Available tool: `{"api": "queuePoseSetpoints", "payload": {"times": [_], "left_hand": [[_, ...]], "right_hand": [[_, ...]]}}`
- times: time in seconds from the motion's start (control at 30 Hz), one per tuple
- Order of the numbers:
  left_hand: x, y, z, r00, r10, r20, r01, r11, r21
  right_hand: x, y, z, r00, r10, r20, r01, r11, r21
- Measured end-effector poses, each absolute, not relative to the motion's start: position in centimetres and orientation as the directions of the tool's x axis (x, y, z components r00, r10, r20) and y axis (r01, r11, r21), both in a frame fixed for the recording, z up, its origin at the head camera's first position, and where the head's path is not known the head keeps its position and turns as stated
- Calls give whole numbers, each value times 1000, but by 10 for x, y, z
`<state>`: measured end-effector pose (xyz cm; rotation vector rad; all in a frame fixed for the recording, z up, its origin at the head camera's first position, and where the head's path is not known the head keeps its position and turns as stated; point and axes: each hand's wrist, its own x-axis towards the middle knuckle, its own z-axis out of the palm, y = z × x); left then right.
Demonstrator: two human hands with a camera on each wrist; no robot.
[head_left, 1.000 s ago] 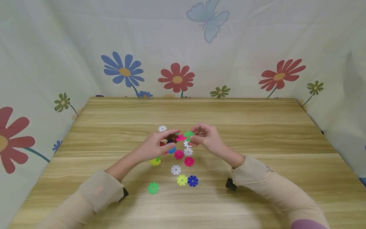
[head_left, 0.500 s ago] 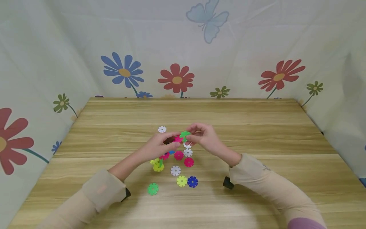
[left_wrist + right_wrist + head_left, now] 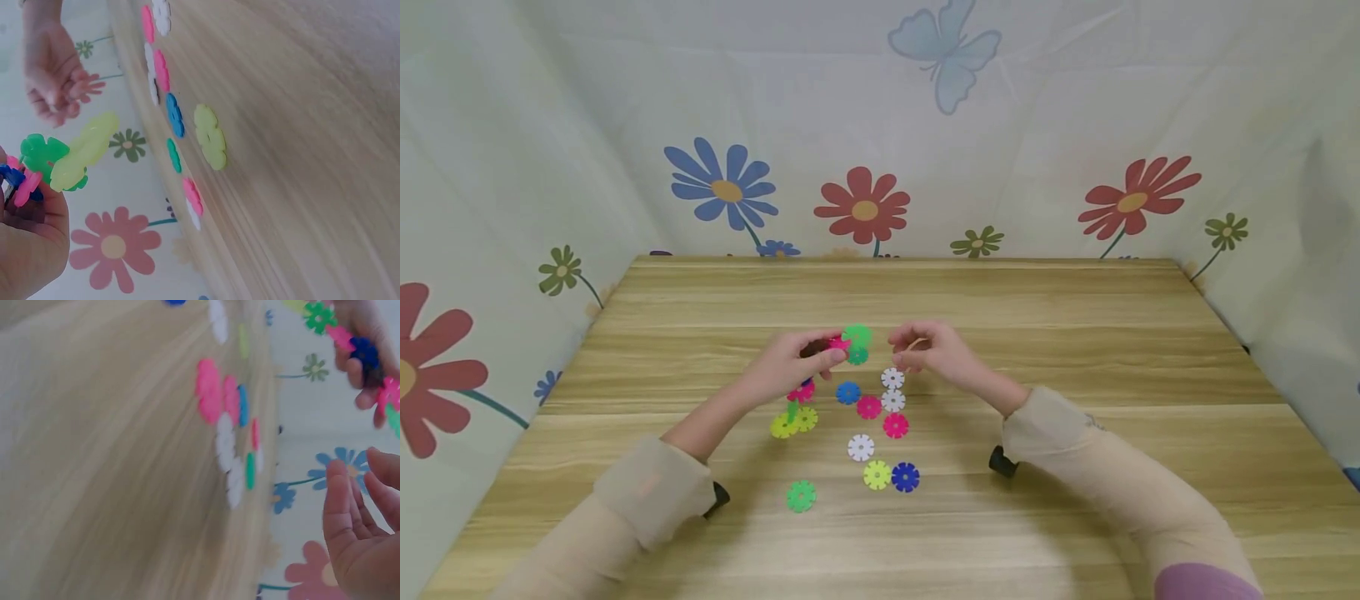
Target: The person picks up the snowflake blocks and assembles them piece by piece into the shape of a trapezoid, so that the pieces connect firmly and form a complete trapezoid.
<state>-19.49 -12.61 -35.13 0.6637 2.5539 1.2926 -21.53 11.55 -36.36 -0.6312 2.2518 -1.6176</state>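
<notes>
My left hand (image 3: 775, 367) grips a chain of interlocked plastic snowflake discs above the table. A bright green disc (image 3: 857, 336) and a pink one (image 3: 838, 343) stick out past its fingertips. Below the palm hang another pink disc (image 3: 802, 391), a small green one (image 3: 792, 410) and a yellow one (image 3: 783, 427). Dark blue discs (image 3: 365, 352) sit mid-chain in the right wrist view, partly covered by fingers. To the right, my right hand (image 3: 942, 358) hovers with loosely bent fingers and nothing between them, apart from the chain.
Loose discs lie on the wooden table (image 3: 1075, 333): teal (image 3: 858, 356), blue (image 3: 848, 392), several pink and white, yellow (image 3: 877, 475), dark blue (image 3: 906, 477) and a green one (image 3: 801, 497) nearest me. A flower-printed cloth (image 3: 1000, 150) stands behind.
My right hand has let go of the bright green disc, which now stays on the chain. My left hand has drawn the chain left, away from the right hand.
</notes>
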Motion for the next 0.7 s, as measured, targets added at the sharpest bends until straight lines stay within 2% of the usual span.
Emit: {"api": "queuePoseSetpoints", "payload": {"times": [0.3, 0.5, 0.7], "left_hand": [[-201, -137, -355, -896, 444, -18, 247, 533, 809], [-202, -139, -357, -888, 460, -18, 247, 508, 825], [-201, -140, -356, -886, 463, -25, 238, 499, 833]], "right_hand": [[-243, 111, -395, -819, -548, -168, -188, 533, -825], [-247, 105, -403, -793, -585, -170, -296, 614, -732], [-248, 101, -404, -785, -593, -177, -343, 655, -674]]}}
